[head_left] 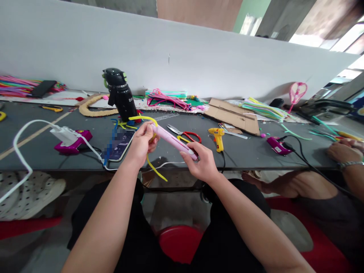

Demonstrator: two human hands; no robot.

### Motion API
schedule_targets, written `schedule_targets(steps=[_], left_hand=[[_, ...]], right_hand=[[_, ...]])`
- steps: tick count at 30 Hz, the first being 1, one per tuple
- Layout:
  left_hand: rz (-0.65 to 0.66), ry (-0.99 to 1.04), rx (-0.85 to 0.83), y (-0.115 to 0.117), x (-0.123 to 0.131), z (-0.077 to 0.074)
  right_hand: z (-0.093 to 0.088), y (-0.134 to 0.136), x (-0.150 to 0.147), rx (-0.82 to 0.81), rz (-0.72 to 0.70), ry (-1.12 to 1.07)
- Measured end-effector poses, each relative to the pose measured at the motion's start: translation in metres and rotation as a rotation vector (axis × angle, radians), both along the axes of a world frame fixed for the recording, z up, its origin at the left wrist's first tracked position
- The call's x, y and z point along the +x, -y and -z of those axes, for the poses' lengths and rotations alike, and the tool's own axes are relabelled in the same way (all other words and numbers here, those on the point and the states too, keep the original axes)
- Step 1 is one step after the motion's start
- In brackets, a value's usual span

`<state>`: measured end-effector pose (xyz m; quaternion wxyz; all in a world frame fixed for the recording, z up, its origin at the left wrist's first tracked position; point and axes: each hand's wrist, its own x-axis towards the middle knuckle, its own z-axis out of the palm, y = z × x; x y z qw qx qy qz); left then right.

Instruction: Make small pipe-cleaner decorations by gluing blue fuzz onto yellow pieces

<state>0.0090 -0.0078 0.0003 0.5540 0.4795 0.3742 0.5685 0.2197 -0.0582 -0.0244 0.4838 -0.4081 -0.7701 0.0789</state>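
Note:
My right hand (pixel 202 163) grips the near end of a long pink stick-shaped tool (pixel 173 141), held slanting above the table's front edge. My left hand (pixel 141 143) is closed at the tool's far tip, pinching a yellow pipe cleaner (pixel 153 167) against it. The pipe cleaner loops over the tip and hangs down below my left hand. A phone (pixel 121 145) lies on the dark table (pixel 42 151) just left of my left hand. Red-handled scissors (pixel 186 134) lie just behind the tool.
A black bottle (pixel 121 93) stands behind the phone. A yellow glue gun (pixel 217 137), cardboard (pixel 231 113), pipe-cleaner bundles (pixel 167 98), a white charger on a magenta block (pixel 71 138) and another magenta block (pixel 277 145) lie about. Another person's hand (pixel 342 149) rests at the right.

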Motion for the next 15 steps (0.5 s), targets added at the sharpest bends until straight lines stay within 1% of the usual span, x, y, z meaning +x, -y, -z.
schedule_targets(steps=[2, 4, 6, 9, 15], left_hand=[[-0.059, -0.012, 0.01, -0.0016, -0.0004, 0.0019], [-0.145, -0.027, 0.0, -0.0041, -0.0012, 0.0039], [-0.19, -0.026, -0.008, -0.0064, -0.0024, 0.005], [-0.184, -0.016, -0.006, -0.0076, -0.0038, 0.0038], [-0.127, 0.007, 0.033, -0.0037, -0.002, -0.0016]], right_hand=[[0.0002, 0.0001, 0.0001, 0.002, -0.001, 0.004], [0.0003, 0.0, 0.0, 0.002, 0.001, 0.008], [0.0004, -0.0002, -0.0002, 0.002, 0.003, 0.009], [0.0005, -0.0004, -0.0005, 0.0, -0.001, 0.01], [0.0012, -0.0004, -0.0014, -0.021, 0.006, 0.021]])
